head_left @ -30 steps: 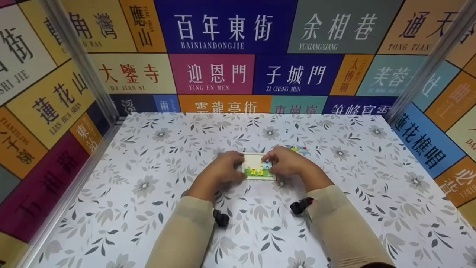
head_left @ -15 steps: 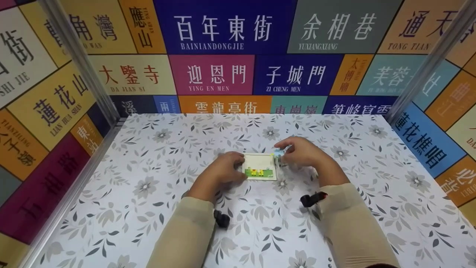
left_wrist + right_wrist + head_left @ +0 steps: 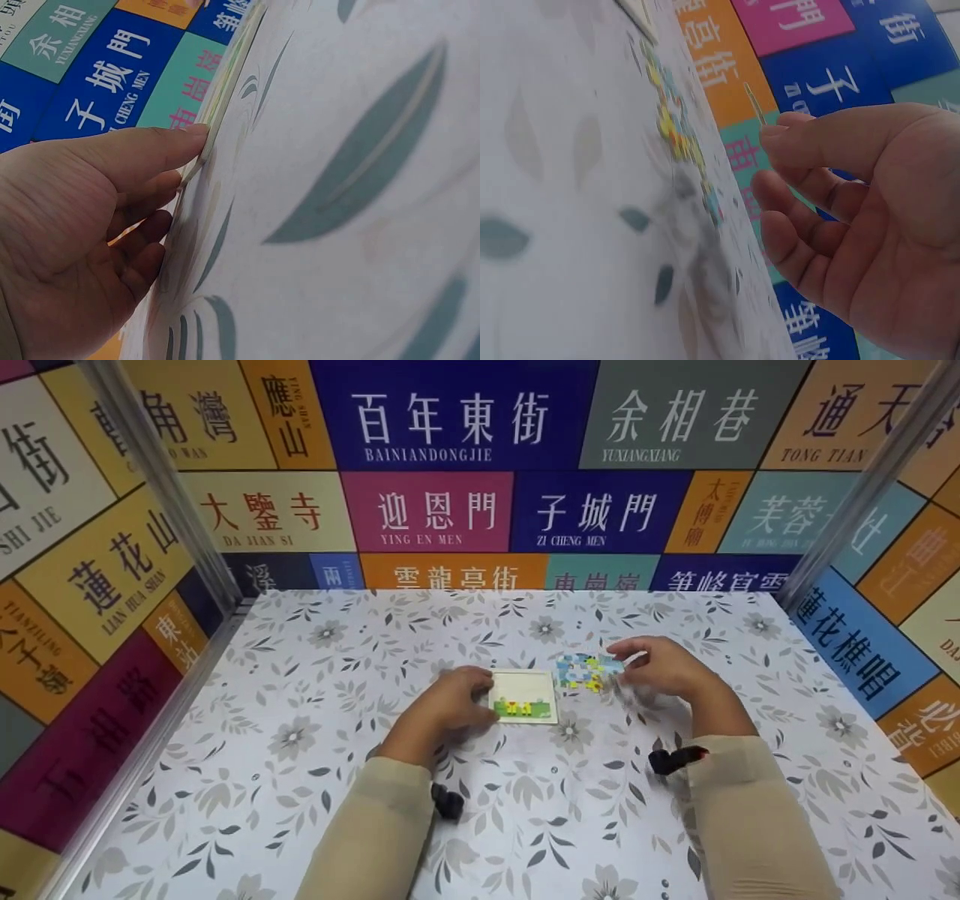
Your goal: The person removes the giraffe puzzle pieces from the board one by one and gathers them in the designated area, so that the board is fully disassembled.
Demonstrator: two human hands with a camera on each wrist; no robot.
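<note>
A small square puzzle tray (image 3: 523,688) with a pale frame lies flat on the patterned tabletop. A green strip with yellow figures fills its near edge, and the part beyond is bare. My left hand (image 3: 455,697) grips the tray's left side; in the left wrist view the thumb (image 3: 176,146) lies on the frame's edge, other fingers curled beside it. Right of the tray is a cluster of loose jigsaw pieces (image 3: 589,671), blue and yellow. At that cluster's right end, my right hand (image 3: 664,667) pinches a thin jigsaw piece (image 3: 754,103), seen edge-on in the right wrist view.
The white tabletop (image 3: 300,795) carries a grey leaf and flower print. Coloured sign panels (image 3: 450,510) wall in the back and sides, with metal posts (image 3: 172,487) at the corners. A black wrist camera (image 3: 448,800) sits on each sleeve.
My right hand has moved right, from the tray's right part past the loose pieces. The bluish piece at the tray's right side has come out. My left hand has stayed on the tray.
</note>
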